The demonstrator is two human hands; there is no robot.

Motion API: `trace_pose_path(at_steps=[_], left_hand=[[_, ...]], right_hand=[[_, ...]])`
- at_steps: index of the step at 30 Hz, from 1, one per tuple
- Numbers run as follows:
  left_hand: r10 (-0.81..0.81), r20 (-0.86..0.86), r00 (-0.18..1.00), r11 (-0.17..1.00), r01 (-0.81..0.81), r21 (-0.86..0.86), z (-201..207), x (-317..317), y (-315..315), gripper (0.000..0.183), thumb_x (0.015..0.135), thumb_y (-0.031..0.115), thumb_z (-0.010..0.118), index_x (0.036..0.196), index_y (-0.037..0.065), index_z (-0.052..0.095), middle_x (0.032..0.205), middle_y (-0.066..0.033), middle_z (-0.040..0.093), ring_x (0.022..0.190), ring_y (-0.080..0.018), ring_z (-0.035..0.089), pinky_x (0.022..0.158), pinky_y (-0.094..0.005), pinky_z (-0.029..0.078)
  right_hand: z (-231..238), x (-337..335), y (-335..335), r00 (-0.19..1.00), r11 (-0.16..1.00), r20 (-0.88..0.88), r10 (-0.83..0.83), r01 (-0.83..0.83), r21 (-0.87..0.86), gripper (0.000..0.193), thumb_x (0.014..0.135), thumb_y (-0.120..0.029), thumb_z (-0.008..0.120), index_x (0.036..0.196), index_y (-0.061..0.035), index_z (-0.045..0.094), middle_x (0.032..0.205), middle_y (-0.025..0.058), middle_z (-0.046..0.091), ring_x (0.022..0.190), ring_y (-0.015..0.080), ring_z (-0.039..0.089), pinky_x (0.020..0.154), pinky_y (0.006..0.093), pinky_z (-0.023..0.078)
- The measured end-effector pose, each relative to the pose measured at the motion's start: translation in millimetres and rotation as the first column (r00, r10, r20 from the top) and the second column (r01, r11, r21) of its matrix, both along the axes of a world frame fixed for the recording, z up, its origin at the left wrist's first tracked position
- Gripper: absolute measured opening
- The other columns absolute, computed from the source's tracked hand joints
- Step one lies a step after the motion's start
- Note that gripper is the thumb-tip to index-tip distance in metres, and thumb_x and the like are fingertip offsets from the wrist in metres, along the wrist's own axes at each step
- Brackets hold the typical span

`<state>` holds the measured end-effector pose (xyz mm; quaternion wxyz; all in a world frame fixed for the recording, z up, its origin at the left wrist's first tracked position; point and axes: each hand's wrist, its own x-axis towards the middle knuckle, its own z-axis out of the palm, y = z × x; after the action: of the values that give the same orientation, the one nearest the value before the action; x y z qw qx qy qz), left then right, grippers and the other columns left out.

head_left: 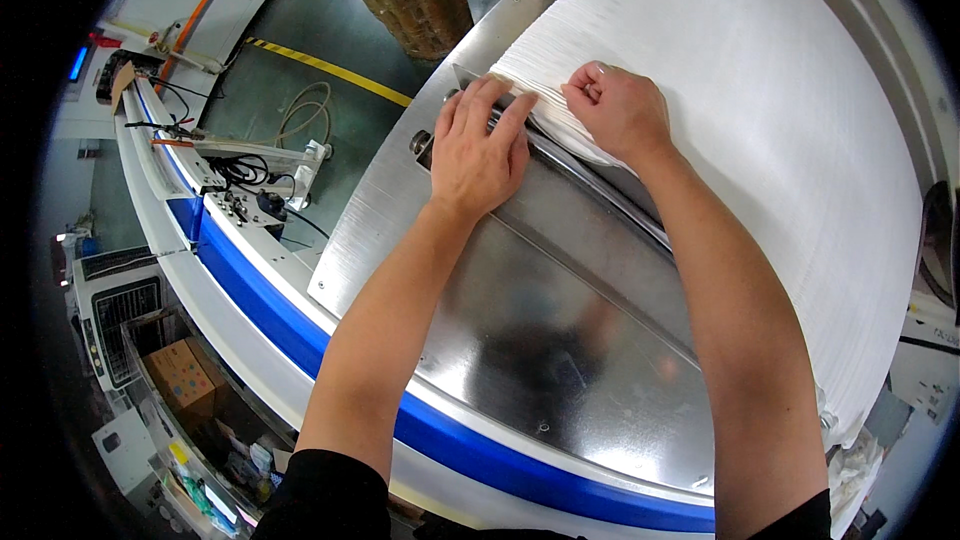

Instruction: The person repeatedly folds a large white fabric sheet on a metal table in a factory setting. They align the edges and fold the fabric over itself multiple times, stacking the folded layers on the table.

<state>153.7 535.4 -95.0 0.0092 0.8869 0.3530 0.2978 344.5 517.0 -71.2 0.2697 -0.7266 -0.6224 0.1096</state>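
Observation:
A wide white layered material (760,140), like a stack of thin cloth or paper sheets, lies over the steel table on the right, its ridged edge toward me. My left hand (478,150) reaches across a shiny metal rod (610,198), fingers bent and slightly apart, fingertips at the corner of the layers. Just right of it, my right hand (622,115) rests on the edge of the layers with its fingers curled in. Whatever may be between those fingers is hidden. A small clear plate (465,75) stands beside the left fingertips.
Polished steel tabletop (560,310) spreads below the rod, with a blue band (480,450) along its near side. At the left are a white machine rail (165,180) and black cables (240,172). A wrapped brown bundle (415,5) stands on the floor beyond a yellow-black line (335,70).

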Motion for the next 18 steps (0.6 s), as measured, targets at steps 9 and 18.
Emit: trace_pose_path(at_steps=[9, 18], left_hand=[[0.036, 0.016, 0.999, 0.999, -0.036, 0.004, -2, -8, -7, 0.034, 0.074, 0.011, 0.063, 0.107, 0.014, 0.056, 0.12, -0.01, 0.05, 0.118, -0.0313, 0.046, 0.1, -0.0449, 0.033], [0.089, 0.026, 0.996, 0.996, -0.089, 0.002, 5, -29, -29, 0.034, 0.071, 0.008, 0.063, 0.103, 0.016, 0.059, 0.117, -0.0088, 0.051, 0.115, -0.0277, 0.049, 0.098, -0.0442, 0.036]], right_hand=[[4, -1, -2, 0.998, 0.999, -0.065, -0.011, 0.007, -0.05, 0.019, 0.08, -0.029, 0.064, 0.082, -0.0099, 0.065, 0.068, 0.0044, 0.065, 0.061, 0.0186, 0.061, 0.06, 0.0314, 0.049], [2, -1, -2, 0.998, 0.998, -0.062, -0.016, 0.012, -0.067, 0.02, 0.081, -0.029, 0.063, 0.083, -0.0091, 0.065, 0.067, 0.0039, 0.064, 0.06, 0.0174, 0.06, 0.06, 0.0301, 0.048]])
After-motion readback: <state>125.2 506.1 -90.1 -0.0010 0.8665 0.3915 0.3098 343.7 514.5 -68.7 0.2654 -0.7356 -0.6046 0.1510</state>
